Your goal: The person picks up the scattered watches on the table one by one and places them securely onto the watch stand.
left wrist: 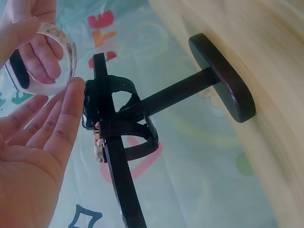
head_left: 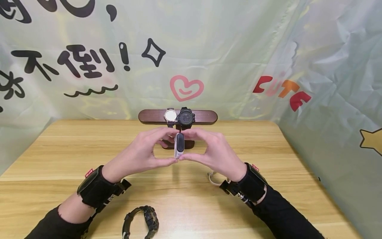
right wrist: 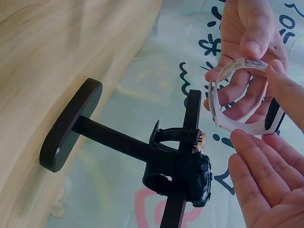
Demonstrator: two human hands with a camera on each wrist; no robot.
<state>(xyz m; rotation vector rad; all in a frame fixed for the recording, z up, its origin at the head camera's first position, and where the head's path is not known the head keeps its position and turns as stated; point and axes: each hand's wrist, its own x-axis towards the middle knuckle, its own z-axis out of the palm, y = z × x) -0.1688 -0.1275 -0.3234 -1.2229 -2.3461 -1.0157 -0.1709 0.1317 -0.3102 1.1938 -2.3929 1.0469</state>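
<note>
A white-strapped fitness band with a dark oval screen is held up by both hands in front of a dark wooden watch stand. My left hand pinches its left side, thumb at the near end and fingers at the far end. Opposite, my right hand grips it the same way. Both wrist views show the strap bent into a loop between the fingertips. On the stand's bar hang a watch with a pale, gold-rimmed face and a chunky black digital watch, side by side.
A dark camouflage-patterned watch lies at the near edge of the wooden table. Partly covered by the right wrist is a thin pale strap. A printed cloth hangs behind and on the right.
</note>
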